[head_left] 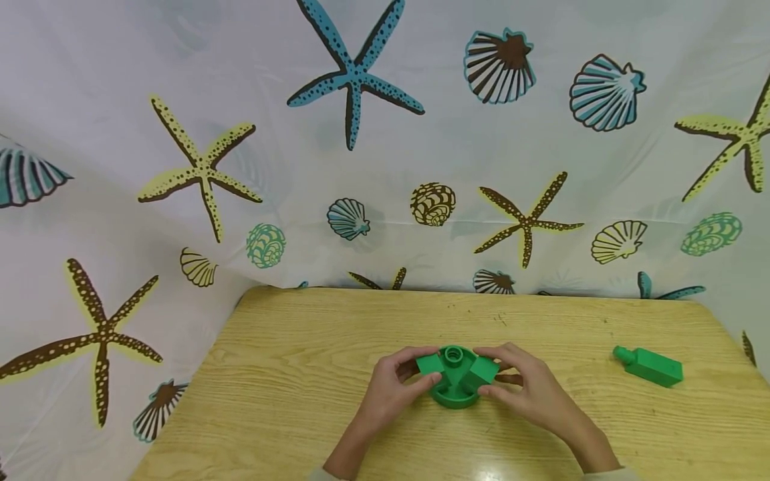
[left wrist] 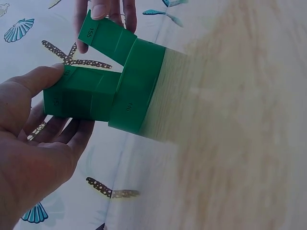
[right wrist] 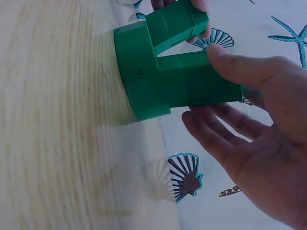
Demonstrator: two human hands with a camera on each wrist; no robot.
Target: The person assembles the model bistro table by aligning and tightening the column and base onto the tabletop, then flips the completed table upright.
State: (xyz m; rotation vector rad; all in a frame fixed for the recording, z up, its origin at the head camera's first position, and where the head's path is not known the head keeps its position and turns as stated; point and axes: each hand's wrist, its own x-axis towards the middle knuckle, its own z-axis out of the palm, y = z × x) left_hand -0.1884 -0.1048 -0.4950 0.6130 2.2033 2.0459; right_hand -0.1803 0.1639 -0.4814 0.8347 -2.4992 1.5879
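Together, both hands (head_left: 390,386) pinch green blocks (head_left: 430,364), one each, that stand in a round green holder (head_left: 455,401)

"Site type?"

"A screened work area. White fabric (head_left: 391,160), printed with starfish (head_left: 353,75) and shells (head_left: 607,93), closes off the far side of my bench (head_left: 301,374) and runs along its left and right sides."

"Building type: home or lab?"

"I cannot determine that; the fabric hides whatever lies behind it. The bench top is wood-grained, and the seaside print resembles that of a household curtain."
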